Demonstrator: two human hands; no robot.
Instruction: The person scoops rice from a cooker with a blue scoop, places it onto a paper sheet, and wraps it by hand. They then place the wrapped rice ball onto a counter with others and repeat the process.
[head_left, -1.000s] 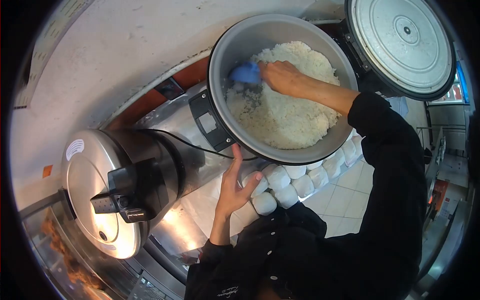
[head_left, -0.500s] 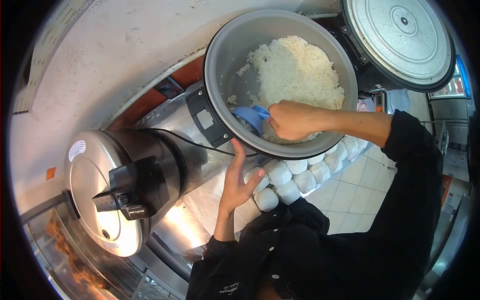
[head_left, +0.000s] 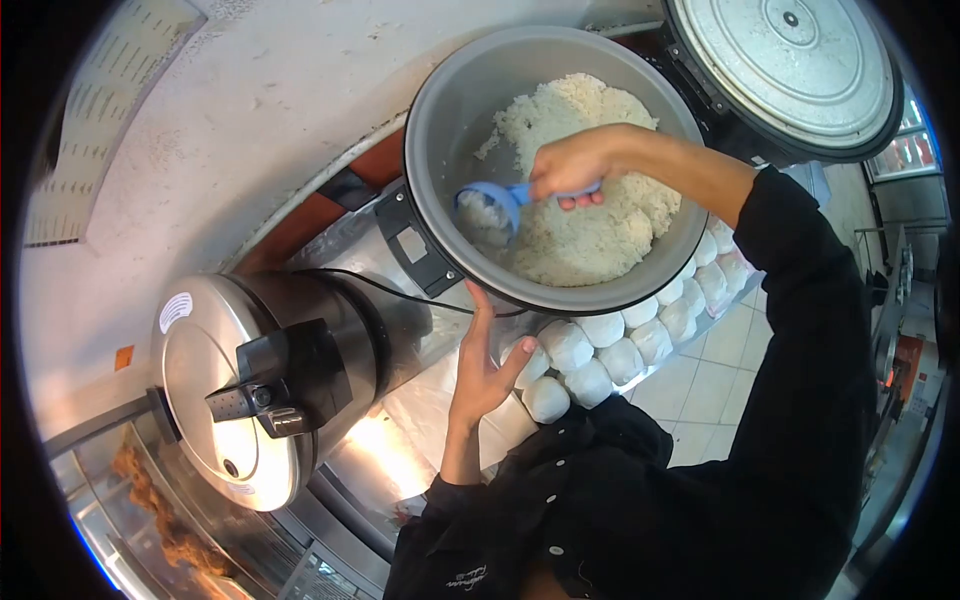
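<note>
My right hand (head_left: pixel 572 168) is wrapped round the handle of a blue scoop (head_left: pixel 497 192) inside the big rice cooker pot (head_left: pixel 437 130). Rice shows in the scoop's bowl, near the pot's left wall. White cooked rice (head_left: pixel 590 235) covers the pot's bottom, heaped toward the right, with grey bottom showing at the left. Below the pot's front rim, my left hand (head_left: pixel 483 365) has its fingers apart, the index fingertip at the pot's outer edge. Beside that hand stand rows of white wrapped rounded portions (head_left: pixel 567 346).
A closed steel rice cooker (head_left: pixel 235 390) stands at the left, a black cord (head_left: pixel 400 292) running from it. The open pot's metal lid (head_left: pixel 795 60) is tipped back at upper right. A display case with fried food (head_left: pixel 165 520) sits at lower left. Tiled floor (head_left: pixel 700 390) lies right.
My right hand has lifted the scoop from near the pot's front wall, moving slightly up and left; its bowl now shows rice. My left hand stays by the rim. The view has shifted slightly.
</note>
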